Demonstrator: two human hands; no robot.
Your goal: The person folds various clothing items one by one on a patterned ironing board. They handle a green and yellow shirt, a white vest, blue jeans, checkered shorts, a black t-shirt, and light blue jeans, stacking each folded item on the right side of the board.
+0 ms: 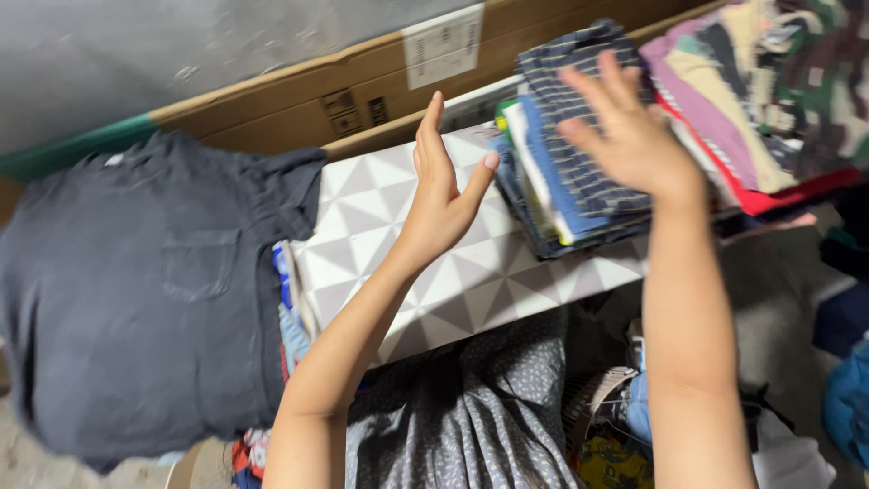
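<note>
Neither grip holds anything: the left hand [441, 195] is open mid-frame over the patterned surface [407, 263], and the right hand [625, 136], fingers spread, hovers at the folded stack [566, 172], upper right. The stack looks soft, light, prone to slump; best gripped from both sides underneath.

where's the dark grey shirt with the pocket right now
In the head view the dark grey shirt lies spread at far left, beside the triangle-patterned surface, left of the left hand.

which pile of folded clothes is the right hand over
The nearer pile topped by a blue striped cloth: the right hand hovers open over it. The multicoloured pile lies further right, away from both hands.
</note>
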